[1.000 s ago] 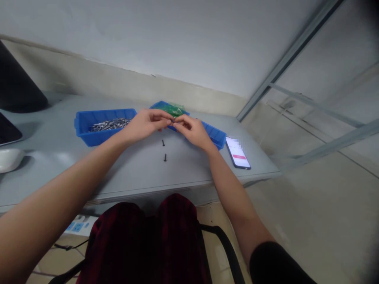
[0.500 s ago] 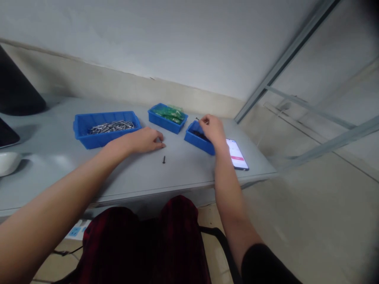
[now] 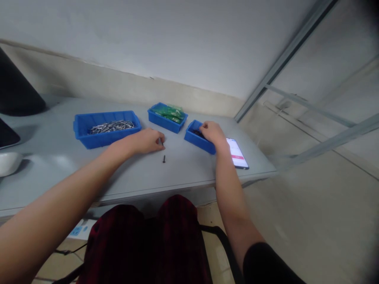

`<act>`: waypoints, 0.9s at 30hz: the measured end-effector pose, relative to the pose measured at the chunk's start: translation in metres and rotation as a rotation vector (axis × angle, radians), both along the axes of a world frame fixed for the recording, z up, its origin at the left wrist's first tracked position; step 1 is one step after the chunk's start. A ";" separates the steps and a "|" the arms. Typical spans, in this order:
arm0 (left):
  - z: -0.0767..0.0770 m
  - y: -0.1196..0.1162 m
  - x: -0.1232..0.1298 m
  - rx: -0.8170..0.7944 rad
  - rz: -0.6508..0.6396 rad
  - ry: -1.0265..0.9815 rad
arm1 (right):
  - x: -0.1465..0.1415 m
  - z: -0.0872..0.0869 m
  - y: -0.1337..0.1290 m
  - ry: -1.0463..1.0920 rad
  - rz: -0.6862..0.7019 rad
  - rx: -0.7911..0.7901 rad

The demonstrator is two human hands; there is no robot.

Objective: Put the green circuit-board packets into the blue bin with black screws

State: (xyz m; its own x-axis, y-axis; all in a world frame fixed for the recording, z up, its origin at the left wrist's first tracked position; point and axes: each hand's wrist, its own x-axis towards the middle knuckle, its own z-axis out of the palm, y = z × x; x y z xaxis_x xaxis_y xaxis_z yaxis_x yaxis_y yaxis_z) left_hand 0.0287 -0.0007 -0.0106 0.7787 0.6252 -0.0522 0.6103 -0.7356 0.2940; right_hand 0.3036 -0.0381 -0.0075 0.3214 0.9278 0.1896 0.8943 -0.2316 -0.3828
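Observation:
My left hand (image 3: 150,141) rests on the grey table, its thumb and fingertips closed on a small dark screw (image 3: 162,144). Just in front of it another dark screw (image 3: 164,159) stands on the tabletop. My right hand (image 3: 212,132) is over the small blue bin (image 3: 200,142) of dark screws, fingertips bent together at its contents; whatever they hold is hidden. To the left is a long blue bin (image 3: 108,139) of silver screws or nails. A third blue bin (image 3: 166,123) holds green plastic packets (image 3: 170,113).
A lit phone (image 3: 237,154) lies right of my right forearm. White and black objects stand at the table's left end. A metal frame (image 3: 284,59) rises at the right, and the wall runs behind the bins.
My right hand has lowered into the small bin, and the screw seen at its fingertips no longer shows. My left hand has shifted slightly right.

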 end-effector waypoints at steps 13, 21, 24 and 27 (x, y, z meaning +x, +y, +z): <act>0.003 -0.002 0.003 0.188 -0.083 -0.210 | -0.059 0.003 -0.008 0.295 0.660 0.320; 0.017 -0.012 0.005 0.276 0.060 -0.516 | -0.063 0.001 -0.007 0.313 0.756 0.279; 0.016 -0.011 0.006 0.265 0.079 -0.552 | -0.063 0.002 -0.009 0.317 0.751 0.274; 0.014 -0.010 0.006 0.252 0.087 -0.555 | -0.065 0.002 -0.010 0.305 0.746 0.248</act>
State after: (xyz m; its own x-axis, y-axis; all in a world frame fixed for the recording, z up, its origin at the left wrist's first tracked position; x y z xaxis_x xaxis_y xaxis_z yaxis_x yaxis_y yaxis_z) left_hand 0.0347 -0.0105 0.0034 0.5928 0.6282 0.5039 0.4770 -0.7781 0.4088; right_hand 0.2390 -0.0478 -0.0058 -0.2891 0.8601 0.4202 0.6287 0.5016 -0.5942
